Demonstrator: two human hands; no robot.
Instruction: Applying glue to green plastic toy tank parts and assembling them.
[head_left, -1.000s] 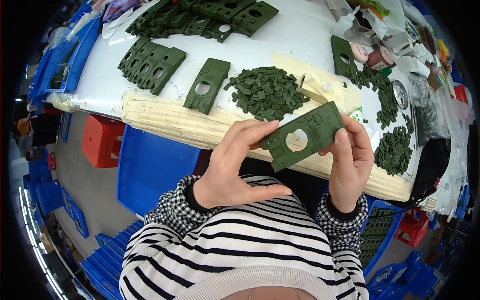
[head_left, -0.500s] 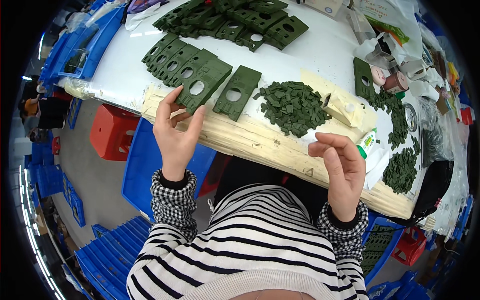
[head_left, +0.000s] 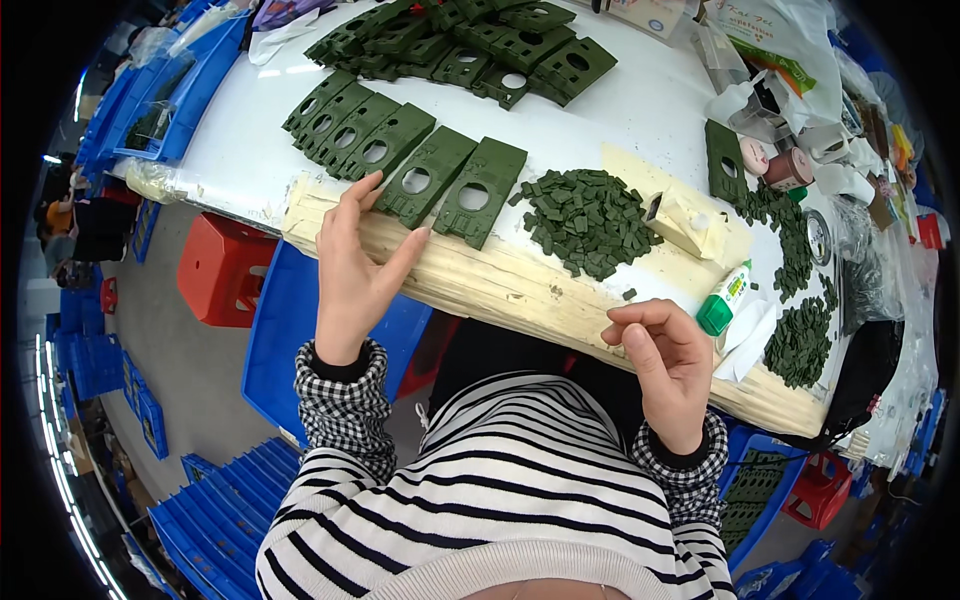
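My left hand [head_left: 358, 262] is at the near side of a row of dark green plastic model hulls, thumb and fingers spread. Its fingertips are beside a hull with a round hole [head_left: 428, 165]; whether they touch it I cannot tell. Close to its right lies another such hull [head_left: 486, 185]. My right hand [head_left: 665, 365] hovers over the table's near edge, fingers loosely bent and thumb near them, with nothing visible in it. Just beyond its fingertips lies a small green piece [head_left: 629, 294], apart from the heap of small green pieces [head_left: 585, 220].
More hulls [head_left: 470, 60] are piled at the back. To the right stand a cream box [head_left: 688, 222], a green-and-white glue bottle [head_left: 724, 300], a lone hull [head_left: 725, 160] and further small pieces [head_left: 798, 342]. A blue crate [head_left: 300, 340] and a red stool [head_left: 222, 268] are below the table at left.
The hull by my left hand has moved right, beside the neighbouring hull, and my left hand has shifted slightly right and loosened. My right hand has drawn back toward me, uncovering the glue bottle.
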